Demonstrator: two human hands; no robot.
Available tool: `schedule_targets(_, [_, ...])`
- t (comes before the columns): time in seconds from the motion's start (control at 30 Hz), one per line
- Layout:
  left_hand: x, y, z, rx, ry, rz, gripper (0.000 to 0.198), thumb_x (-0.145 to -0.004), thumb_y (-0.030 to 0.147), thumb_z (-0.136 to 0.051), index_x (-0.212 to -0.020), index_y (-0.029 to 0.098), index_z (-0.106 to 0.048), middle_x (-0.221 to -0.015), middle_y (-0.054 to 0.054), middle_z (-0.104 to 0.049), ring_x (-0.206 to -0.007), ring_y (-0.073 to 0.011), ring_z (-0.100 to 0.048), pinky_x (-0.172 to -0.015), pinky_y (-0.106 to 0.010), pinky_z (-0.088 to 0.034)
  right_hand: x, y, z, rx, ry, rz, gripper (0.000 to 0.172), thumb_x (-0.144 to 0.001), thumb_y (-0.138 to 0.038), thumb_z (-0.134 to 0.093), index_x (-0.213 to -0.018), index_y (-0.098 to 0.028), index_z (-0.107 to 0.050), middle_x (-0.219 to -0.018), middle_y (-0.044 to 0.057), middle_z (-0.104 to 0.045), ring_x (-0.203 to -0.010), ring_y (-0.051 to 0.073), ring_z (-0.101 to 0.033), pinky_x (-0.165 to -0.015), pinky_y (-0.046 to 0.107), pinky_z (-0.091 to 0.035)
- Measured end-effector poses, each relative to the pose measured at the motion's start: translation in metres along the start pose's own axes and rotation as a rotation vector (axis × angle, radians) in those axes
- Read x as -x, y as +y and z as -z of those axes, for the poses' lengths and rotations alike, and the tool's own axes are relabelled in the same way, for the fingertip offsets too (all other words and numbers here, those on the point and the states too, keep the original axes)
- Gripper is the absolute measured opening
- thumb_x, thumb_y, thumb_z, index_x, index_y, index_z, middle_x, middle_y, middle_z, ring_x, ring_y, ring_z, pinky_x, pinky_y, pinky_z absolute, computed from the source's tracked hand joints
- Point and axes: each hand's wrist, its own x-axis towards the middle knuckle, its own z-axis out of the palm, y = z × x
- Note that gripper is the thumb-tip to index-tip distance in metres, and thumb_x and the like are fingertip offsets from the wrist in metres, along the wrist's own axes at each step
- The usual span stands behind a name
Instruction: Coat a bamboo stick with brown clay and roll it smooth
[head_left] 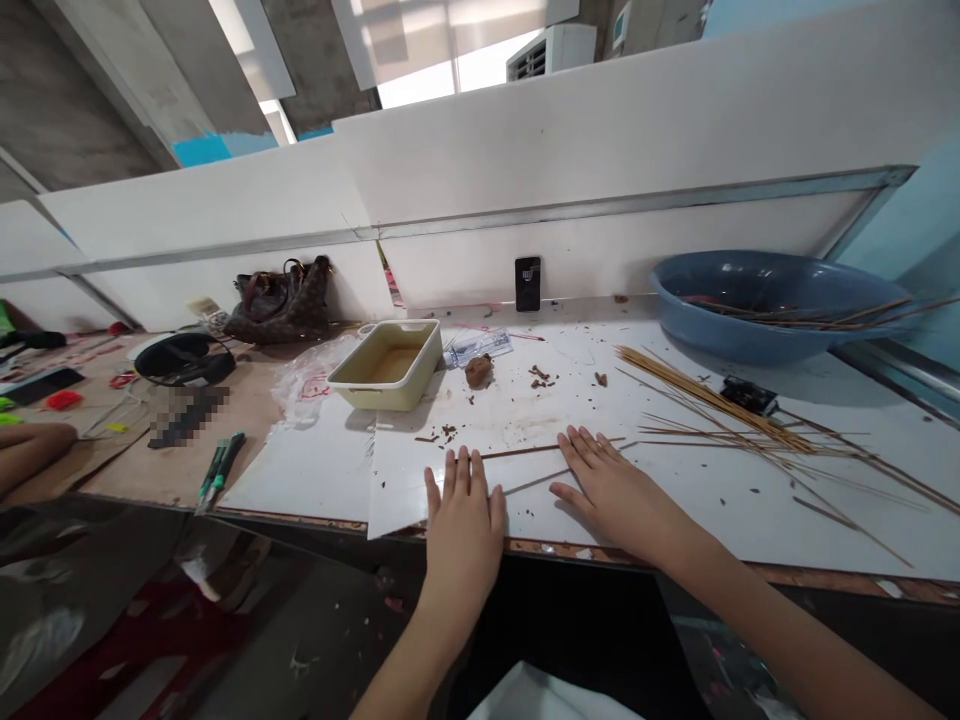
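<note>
Both my hands lie palm down on the white tabletop (405,475), with nothing gripped. Under the fingertips of my left hand (463,515) is one end of a thin brown stick (521,453). My right hand (615,490) rests its outstretched fingers over the stick's other end, which pokes out slightly beyond them. A thin grey line (536,482) runs between the hands below the stick; whether it is a stick or a mark I cannot tell. Farther back sits a brown dough-like lump (478,371), with brown crumbs (540,378) scattered around it.
A cream tub (366,398) with a tan bottom stands behind left. Thin bamboo sticks (694,388) spread at right, before a blue basin (720,340). A phone (528,284) leans on the partition. Leftward are a handbag (283,308), green-handled pliers (223,465) and another person's arm (34,452).
</note>
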Motion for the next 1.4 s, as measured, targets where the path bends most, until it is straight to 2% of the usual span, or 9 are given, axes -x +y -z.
schedule_targets(0.1, [0.006,0.015,-0.001,0.069,0.008,-0.101,0.057,-0.114,0.035,-0.034,-0.165,0.013,-0.043,-0.173,-0.014,-0.038,-0.164,-0.0316,-0.031,-0.134,-0.064,-0.024,0.003,-0.001,-0.001,0.008,0.009,0.004,0.092,-0.109,-0.071,-0.024,-0.166,0.0,-0.039,-0.172,0.026,-0.032,-0.162,0.036,-0.032,-0.133,0.056,-0.029])
schedule_targets(0.2, [-0.007,0.026,-0.001,0.122,-0.004,-0.201,0.056,-0.114,0.033,-0.033,-0.166,0.012,-0.042,-0.173,-0.013,-0.04,-0.165,-0.0287,-0.03,-0.136,-0.06,-0.023,0.004,-0.004,0.002,-0.003,0.012,0.018,0.092,-0.11,-0.07,-0.026,-0.164,0.004,-0.04,-0.171,0.029,-0.032,-0.162,0.038,-0.031,-0.133,0.058,-0.03])
schedule_targets(0.33, [-0.025,0.034,-0.004,0.145,-0.032,-0.199,0.055,-0.114,0.032,-0.035,-0.162,0.01,-0.047,-0.168,-0.015,-0.048,-0.161,-0.0289,-0.038,-0.136,-0.057,-0.024,0.002,-0.01,0.013,-0.029,0.029,0.035,0.088,-0.111,-0.067,-0.029,-0.165,0.002,-0.039,-0.172,0.028,-0.032,-0.164,0.037,-0.026,-0.133,0.058,-0.029])
schedule_targets(0.43, [-0.03,0.037,-0.004,0.135,-0.05,-0.187,0.056,-0.112,0.031,-0.037,-0.161,0.007,-0.048,-0.169,-0.017,-0.046,-0.162,-0.0308,-0.036,-0.136,-0.058,-0.023,-0.011,-0.018,0.02,-0.095,0.015,0.088,0.082,-0.112,-0.063,-0.03,-0.169,-0.004,-0.032,-0.174,0.024,-0.029,-0.165,0.035,-0.025,-0.133,0.058,-0.028])
schedule_targets(0.57, [-0.028,0.037,-0.004,0.111,-0.102,-0.192,0.062,-0.105,0.024,-0.045,-0.165,0.006,-0.043,-0.172,-0.016,-0.04,-0.164,-0.031,-0.032,-0.137,-0.059,-0.022,-0.025,-0.029,0.02,-0.184,-0.065,0.129,0.077,-0.113,-0.059,-0.029,-0.17,-0.007,-0.033,-0.174,0.021,-0.03,-0.165,0.034,-0.025,-0.134,0.06,-0.027])
schedule_targets(0.77, [-0.003,0.029,-0.01,0.108,-0.075,-0.224,0.063,-0.105,0.02,-0.041,-0.167,0.011,-0.04,-0.173,-0.012,-0.039,-0.162,-0.0262,-0.036,-0.136,-0.052,-0.028,-0.005,-0.043,0.016,-0.175,-0.095,0.095,0.084,-0.112,-0.064,-0.026,-0.168,-0.002,-0.032,-0.174,0.022,-0.027,-0.164,0.033,-0.027,-0.134,0.055,-0.028])
schedule_targets(1.0, [-0.032,0.03,-0.005,0.12,-0.083,-0.172,0.059,-0.107,0.022,-0.042,-0.164,0.008,-0.045,-0.171,-0.015,-0.043,-0.163,-0.0273,-0.035,-0.136,-0.054,-0.025,-0.029,-0.04,0.019,-0.117,-0.12,0.012,0.088,-0.112,-0.065,-0.025,-0.167,0.004,-0.03,-0.175,0.025,-0.022,-0.166,0.033,-0.021,-0.136,0.053,-0.021])
schedule_targets(1.27, [0.003,0.027,-0.012,0.09,-0.004,-0.193,0.056,-0.11,0.024,-0.034,-0.163,0.009,-0.047,-0.168,-0.014,-0.047,-0.16,-0.0279,-0.041,-0.133,-0.053,-0.034,0.008,-0.042,0.009,-0.128,-0.037,0.079,0.082,-0.112,-0.063,-0.027,-0.17,-0.006,-0.03,-0.175,0.021,-0.026,-0.165,0.03,-0.027,-0.134,0.052,-0.03])
schedule_targets(1.4, [-0.022,0.028,-0.007,0.094,-0.053,-0.159,0.057,-0.109,0.024,-0.036,-0.161,0.006,-0.047,-0.167,-0.016,-0.048,-0.16,-0.0295,-0.041,-0.134,-0.056,-0.029,-0.018,-0.035,0.015,-0.123,-0.093,0.034,0.085,-0.112,-0.064,-0.025,-0.168,0.0,-0.032,-0.174,0.024,-0.027,-0.165,0.033,-0.026,-0.135,0.053,-0.026])
